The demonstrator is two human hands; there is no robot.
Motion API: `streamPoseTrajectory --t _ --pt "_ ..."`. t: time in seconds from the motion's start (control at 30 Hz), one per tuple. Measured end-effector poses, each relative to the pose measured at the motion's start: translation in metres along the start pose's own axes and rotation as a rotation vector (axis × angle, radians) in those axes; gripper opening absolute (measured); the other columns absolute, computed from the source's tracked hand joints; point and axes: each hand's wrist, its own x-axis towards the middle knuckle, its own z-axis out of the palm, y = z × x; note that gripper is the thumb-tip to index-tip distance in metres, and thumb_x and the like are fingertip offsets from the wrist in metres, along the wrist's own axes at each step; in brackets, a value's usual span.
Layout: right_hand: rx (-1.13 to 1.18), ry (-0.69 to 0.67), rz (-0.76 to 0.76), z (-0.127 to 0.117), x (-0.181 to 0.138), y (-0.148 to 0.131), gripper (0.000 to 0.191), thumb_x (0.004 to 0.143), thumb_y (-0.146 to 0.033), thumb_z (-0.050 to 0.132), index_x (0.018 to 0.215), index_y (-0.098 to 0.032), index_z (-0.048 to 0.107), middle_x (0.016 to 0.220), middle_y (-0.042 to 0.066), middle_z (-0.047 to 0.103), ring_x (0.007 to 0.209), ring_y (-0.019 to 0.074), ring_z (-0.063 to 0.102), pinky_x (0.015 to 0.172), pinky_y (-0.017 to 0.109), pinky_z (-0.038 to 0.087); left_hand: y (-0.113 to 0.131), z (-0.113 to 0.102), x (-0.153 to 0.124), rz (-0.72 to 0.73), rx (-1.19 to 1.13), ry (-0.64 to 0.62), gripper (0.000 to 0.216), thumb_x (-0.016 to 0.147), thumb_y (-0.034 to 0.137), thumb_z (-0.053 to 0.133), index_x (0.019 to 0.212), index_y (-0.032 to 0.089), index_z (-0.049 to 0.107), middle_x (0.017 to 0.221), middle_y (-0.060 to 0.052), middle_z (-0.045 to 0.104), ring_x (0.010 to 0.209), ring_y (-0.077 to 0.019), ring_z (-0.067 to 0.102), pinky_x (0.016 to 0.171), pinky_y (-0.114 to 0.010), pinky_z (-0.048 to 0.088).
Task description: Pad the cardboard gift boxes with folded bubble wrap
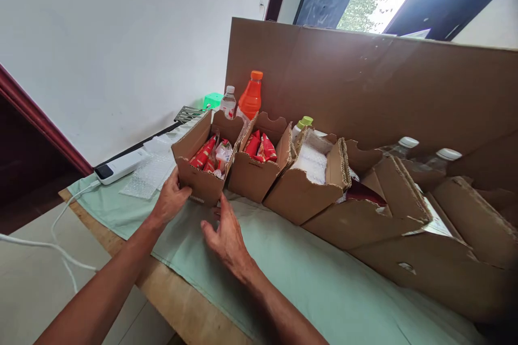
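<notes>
At the left end of a row stands an open-topped cardboard box (pixel 202 186) with red snack packets (pixel 204 152) and a clear-wrapped packet (pixel 224 152) inside. My left hand (pixel 170 202) grips its front left corner, thumb on the front face and fingers along the side. By the front right corner, my right hand (pixel 226 234) is open, thumb apart and fingertips at the box's edge; whether they press on it I cannot tell. A second cardboard box (pixel 253 175) with red packets stands close on the right, and beside that a third box (pixel 303 197) holds bubble wrap (pixel 312 159).
More cardboard boxes (pixel 388 232) continue rightward. Behind the row are an orange bottle (pixel 251 98), a clear bottle (pixel 229 101), white-capped bottles (pixel 443 157) and a tall cardboard panel (pixel 343 75). A white power bank (pixel 121 166) with a cable and a bubble-wrap sheet (pixel 148 175) lie left on the green cloth (pixel 194 250).
</notes>
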Motion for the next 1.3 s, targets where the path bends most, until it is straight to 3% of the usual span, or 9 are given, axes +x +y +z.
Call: streamPoseTrajectory --t 0.1,0.27,0.63,0.87,1.0,1.1,1.17,1.3 --pt "0.053 0.010 0.022 0.006 0.021 0.012 0.090 0.081 -0.028 0.066 0.160 -0.011 0.028 0.152 0.027 0.049 0.129 0.0348 0.063 0.108 0.055 0.054 -0.010 0.012 0.020 0.030 -0.001 0.011 0.064 0.062 0.020 0.055 0.126 0.018 0.055 0.124 -0.008 0.070 0.122 -0.0277 0.064 0.109 -0.042 0.050" --pt "0.119 0.031 0.036 0.006 0.031 0.030 0.093 0.083 -0.027 0.064 0.164 -0.014 0.020 0.164 0.024 0.036 0.144 0.0328 0.052 0.116 0.053 0.048 -0.026 0.025 0.032 0.042 0.027 -0.013 0.066 0.069 0.020 0.057 0.135 0.018 0.052 0.136 -0.010 0.065 0.131 -0.0273 0.060 0.114 -0.043 0.047" --pt "0.070 0.018 0.032 0.005 0.024 0.039 0.085 0.081 -0.026 0.067 0.160 -0.015 0.037 0.167 0.019 0.036 0.157 0.0313 0.034 0.125 0.053 0.039 -0.047 0.027 0.035 -0.014 0.095 0.004 0.058 0.081 0.038 0.060 0.134 0.016 0.055 0.123 -0.012 0.073 0.117 -0.0288 0.068 0.105 -0.046 0.053" --pt "-0.076 -0.016 -0.006 0.005 0.026 0.038 0.081 0.085 -0.022 0.063 0.161 -0.014 0.036 0.163 0.020 0.043 0.152 0.0302 0.042 0.122 0.050 0.043 -0.055 0.024 0.037 -0.023 0.133 0.029 0.053 0.081 0.037 0.062 0.130 0.018 0.058 0.123 -0.011 0.074 0.117 -0.0292 0.069 0.107 -0.047 0.053" --pt "-0.248 -0.060 -0.060 0.005 0.027 0.028 0.067 0.087 -0.020 0.064 0.152 -0.015 0.050 0.159 0.019 0.050 0.147 0.0303 0.049 0.121 0.051 0.042 -0.060 0.021 0.036 -0.069 0.144 0.045 0.063 0.082 0.037 0.066 0.139 0.016 0.049 0.125 -0.013 0.072 0.117 -0.0302 0.070 0.109 -0.050 0.052" --pt "-0.407 -0.140 -0.144 0.006 0.023 0.014 0.046 0.088 -0.022 0.067 0.132 -0.012 0.066 0.153 0.018 0.056 0.144 0.0318 0.050 0.120 0.051 0.043 -0.060 0.020 0.032 -0.121 0.168 0.051 0.075 0.084 0.038 0.067 0.148 0.014 0.035 0.137 -0.017 0.065 0.127 -0.0335 0.064 0.114 -0.056 0.047" --pt "-0.508 -0.186 -0.207 0.007 0.016 0.005 0.036 0.092 -0.023 0.065 0.126 -0.011 0.068 0.147 0.018 0.060 0.146 0.0321 0.046 0.118 0.051 0.043 -0.057 0.018 0.022 -0.149 0.201 0.025 0.080 0.084 0.040 0.069 0.150 0.015 0.031 0.145 -0.018 0.059 0.136 -0.0369 0.058 0.117 -0.061 0.043" --pt "-0.664 -0.233 -0.313 0.012 -0.015 -0.011 0.039 0.099 -0.030 0.061 0.130 -0.006 0.065 0.144 0.021 0.061 0.141 0.0313 0.048 0.120 0.048 0.039 -0.045 0.006 -0.021 -0.167 0.274 -0.089 0.082 0.081 0.050 0.072 0.149 0.020 0.038 0.159 -0.021 0.048 0.149 -0.0480 0.042 0.120 -0.072 0.033"
